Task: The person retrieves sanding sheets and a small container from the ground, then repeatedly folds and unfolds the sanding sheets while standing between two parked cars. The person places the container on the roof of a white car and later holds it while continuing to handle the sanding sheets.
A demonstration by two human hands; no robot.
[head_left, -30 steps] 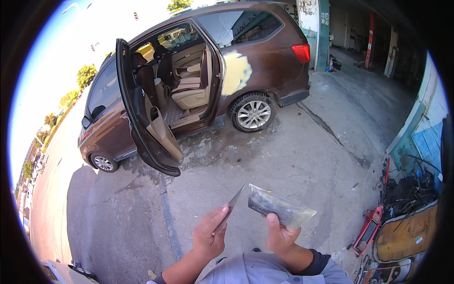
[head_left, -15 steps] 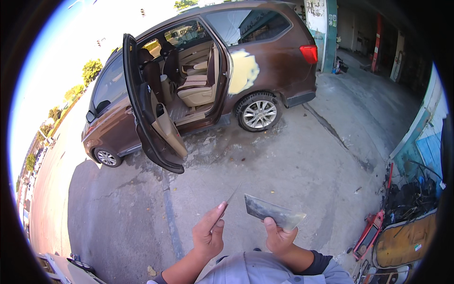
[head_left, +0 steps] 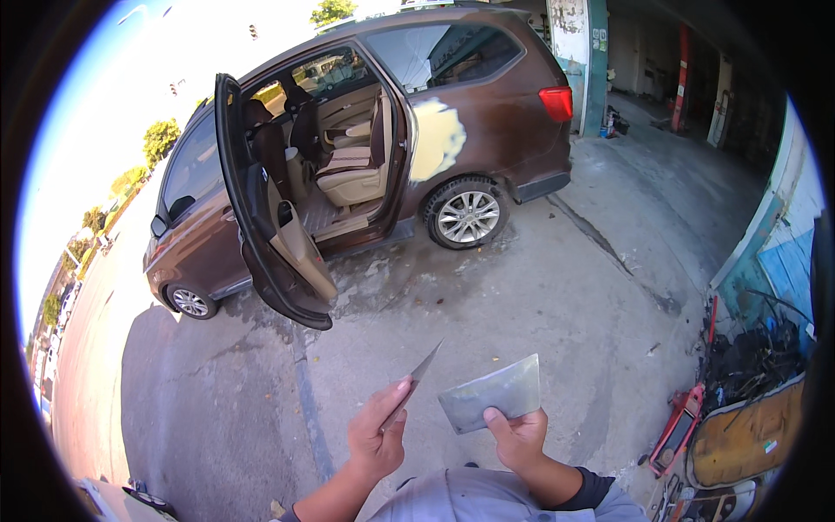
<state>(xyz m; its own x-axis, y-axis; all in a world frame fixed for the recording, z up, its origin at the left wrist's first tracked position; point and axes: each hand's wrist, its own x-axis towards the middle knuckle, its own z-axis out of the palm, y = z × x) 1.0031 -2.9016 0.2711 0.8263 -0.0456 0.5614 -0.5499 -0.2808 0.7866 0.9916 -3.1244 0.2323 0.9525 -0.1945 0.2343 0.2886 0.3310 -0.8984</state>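
Pinched between thumb and fingers of my left hand [head_left: 376, 439] is a thin dark scraper blade [head_left: 423, 370], seen nearly edge-on and pointing up to the right. My right hand [head_left: 519, 437] grips a flat grey, translucent-looking spreader [head_left: 493, 396] by its lower edge, thumb on the near face. The two tools are apart, in front of my body. Beyond them stands a brown car [head_left: 513, 113] with its rear side door [head_left: 283, 235] swung out. A pale yellow filler patch [head_left: 437, 139] covers the panel above the rear wheel [head_left: 467, 213]. Neither hand touches the car.
At the right lie a red floor jack [head_left: 677, 426], a worn yellow-brown panel [head_left: 750, 431] and a heap of black parts [head_left: 752, 361]. A garage opening with a red post [head_left: 681, 78] is at the upper right. Part of another vehicle [head_left: 130, 500] shows at the lower left.
The right-hand spreader has turned, its right end swinging up and its flat face now showing more. The left-hand blade has rotated slightly, showing wider. The view has shifted slightly.
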